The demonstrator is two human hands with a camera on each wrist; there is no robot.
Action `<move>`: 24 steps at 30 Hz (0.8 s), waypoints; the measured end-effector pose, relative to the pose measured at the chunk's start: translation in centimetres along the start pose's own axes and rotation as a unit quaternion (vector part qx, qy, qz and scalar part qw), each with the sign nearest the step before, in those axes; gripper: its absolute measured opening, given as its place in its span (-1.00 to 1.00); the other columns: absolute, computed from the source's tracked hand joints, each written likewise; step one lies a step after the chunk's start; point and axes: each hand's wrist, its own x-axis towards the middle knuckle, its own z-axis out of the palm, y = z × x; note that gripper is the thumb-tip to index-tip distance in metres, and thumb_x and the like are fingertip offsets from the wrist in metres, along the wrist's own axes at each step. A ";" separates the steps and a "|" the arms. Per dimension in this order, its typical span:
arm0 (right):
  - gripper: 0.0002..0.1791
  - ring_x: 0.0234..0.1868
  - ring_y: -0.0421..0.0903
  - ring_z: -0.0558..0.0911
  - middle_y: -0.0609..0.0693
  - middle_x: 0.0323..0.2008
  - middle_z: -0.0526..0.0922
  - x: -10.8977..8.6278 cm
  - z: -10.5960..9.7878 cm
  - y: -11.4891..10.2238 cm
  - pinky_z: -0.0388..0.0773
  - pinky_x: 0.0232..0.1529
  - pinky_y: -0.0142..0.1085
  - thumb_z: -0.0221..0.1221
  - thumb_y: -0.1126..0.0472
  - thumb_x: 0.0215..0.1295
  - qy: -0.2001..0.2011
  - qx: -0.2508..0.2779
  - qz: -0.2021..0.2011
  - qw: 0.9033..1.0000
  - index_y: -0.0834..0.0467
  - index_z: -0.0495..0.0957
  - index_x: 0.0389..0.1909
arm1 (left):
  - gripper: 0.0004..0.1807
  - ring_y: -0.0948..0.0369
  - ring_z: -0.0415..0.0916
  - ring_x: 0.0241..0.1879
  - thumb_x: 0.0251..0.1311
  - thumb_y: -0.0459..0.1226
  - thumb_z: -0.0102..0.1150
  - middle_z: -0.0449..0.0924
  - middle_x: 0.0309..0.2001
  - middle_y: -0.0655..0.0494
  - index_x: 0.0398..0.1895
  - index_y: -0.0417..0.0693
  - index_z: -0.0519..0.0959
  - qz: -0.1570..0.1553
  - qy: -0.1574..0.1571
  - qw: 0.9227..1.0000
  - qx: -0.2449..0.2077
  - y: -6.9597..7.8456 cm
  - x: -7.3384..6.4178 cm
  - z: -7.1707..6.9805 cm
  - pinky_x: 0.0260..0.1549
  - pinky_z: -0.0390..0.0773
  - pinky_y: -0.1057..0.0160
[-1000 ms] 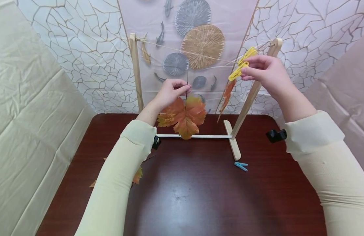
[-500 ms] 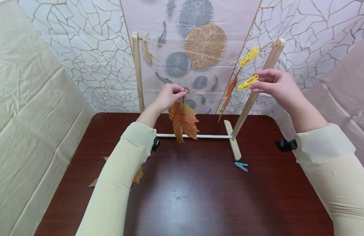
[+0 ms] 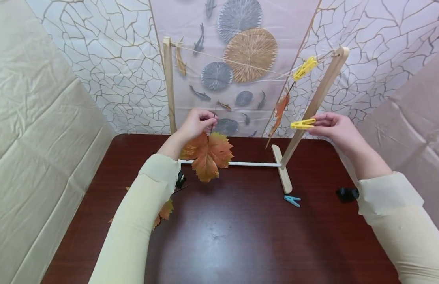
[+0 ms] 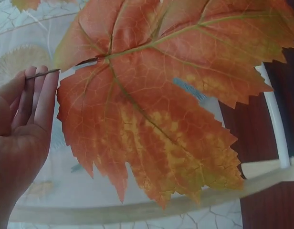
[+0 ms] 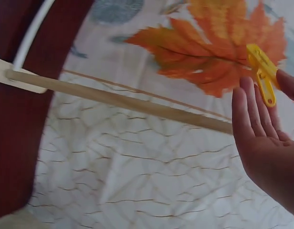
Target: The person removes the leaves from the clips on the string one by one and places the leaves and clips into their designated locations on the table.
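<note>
My left hand pinches the thin dark stem of an orange-and-yellow artificial maple leaf, which hangs below the fingers in front of the frame's white bar. Seen from the left wrist, the leaf spreads wide beside the fingers. My right hand holds a yellow clothespin between thumb and fingers, to the right of a hanging leaf. That second orange leaf hangs edge-on from the string, clipped by another yellow clothespin near the right post.
A string runs between two wooden posts, the right one standing on a wooden foot. A blue clothespin lies by that foot. More leaves lie on the dark table, partly behind my left sleeve.
My right hand has drawn its clothespin down and away from the one on the string. My left hand, with its leaf, has moved left and lower.
</note>
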 end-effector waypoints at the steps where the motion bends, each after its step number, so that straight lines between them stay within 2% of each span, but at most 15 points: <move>1: -0.80 -0.37 -0.45 0.60 -0.42 -0.43 0.63 -0.1 0.1 0.6 0.52 -0.29 -0.60 0.23 0.29 0.19 0.006 0.006 0.001 1.000 -0.11 0.53 -0.28 | -0.77 0.33 0.48 -0.47 0.28 -0.40 0.03 0.59 -0.39 -0.10 -0.16 -0.46 0.56 -0.004 -0.004 1.000 -0.004 -0.2 -0.1 -0.2 -0.42 0.57 0.42; 3: -0.75 -0.38 -0.47 0.58 -0.44 -0.44 0.62 -0.4 0.4 1.9 0.48 -0.30 -0.62 0.25 0.29 0.16 0.018 0.014 0.003 1.000 -0.19 0.56 -0.30 | -0.76 0.33 0.48 -0.47 0.28 -0.40 0.03 0.59 -0.39 -0.04 -0.13 -0.46 0.55 -0.011 -0.011 1.000 -0.004 -0.6 -0.3 -0.5 -0.41 0.58 0.40; 10: -0.67 -0.38 -0.42 0.60 -0.31 -0.39 0.64 -1.2 0.7 5.9 0.51 -0.30 -0.61 0.21 0.41 0.16 0.009 0.138 0.012 0.990 -0.15 0.60 -0.28 | -0.73 0.31 0.49 -0.44 0.28 -0.39 0.03 0.58 -0.38 0.00 -0.03 -0.39 0.55 -0.025 -0.043 0.998 0.030 -1.8 -1.4 -2.0 -0.36 0.62 0.33; 13: -0.68 -0.38 -0.43 0.60 -0.34 -0.38 0.64 -1.5 0.6 7.4 0.52 -0.30 -0.60 0.19 0.40 0.18 0.007 0.123 0.023 0.992 -0.15 0.58 -0.26 | -0.72 0.26 0.50 -0.45 0.28 -0.40 0.04 0.57 -0.43 0.06 -0.01 -0.38 0.55 -0.034 -0.065 0.997 0.036 -2.4 -1.9 -2.3 -0.40 0.61 0.33; 17: -0.78 -0.37 -0.45 0.60 -0.39 -0.40 0.63 -1.9 0.5 9.0 0.52 -0.29 -0.61 0.17 0.38 0.21 0.001 0.096 0.037 0.995 0.04 0.47 -0.18 | -0.70 0.23 0.53 -0.45 0.25 -0.41 0.07 0.58 -0.47 0.11 0.01 -0.38 0.54 -0.041 -0.090 0.994 0.040 -3.3 -2.5 -2.7 -0.46 0.60 0.33; 20: -0.79 -0.37 -0.40 0.63 -0.31 -0.41 0.64 -2.3 0.5 10.2 0.55 -0.29 -0.57 0.09 0.45 0.23 -0.017 0.151 0.040 0.988 0.21 0.36 -0.15 | -0.68 0.25 0.53 -0.44 0.23 -0.40 0.10 0.60 -0.46 0.15 0.03 -0.38 0.52 -0.050 -0.097 0.993 0.036 -3.9 -3.1 -3.0 -0.46 0.61 0.29; 24: -0.79 -0.36 -0.36 0.66 -0.24 -0.41 0.65 -2.7 0.6 11.8 0.59 -0.29 -0.51 0.01 0.51 0.26 -0.039 0.203 0.059 0.977 0.29 0.26 -0.13 | -0.69 0.26 0.54 -0.47 0.21 -0.41 0.12 0.61 -0.48 0.20 0.01 -0.36 0.52 -0.067 -0.105 0.992 0.028 -4.7 -3.9 -3.3 -0.46 0.62 0.23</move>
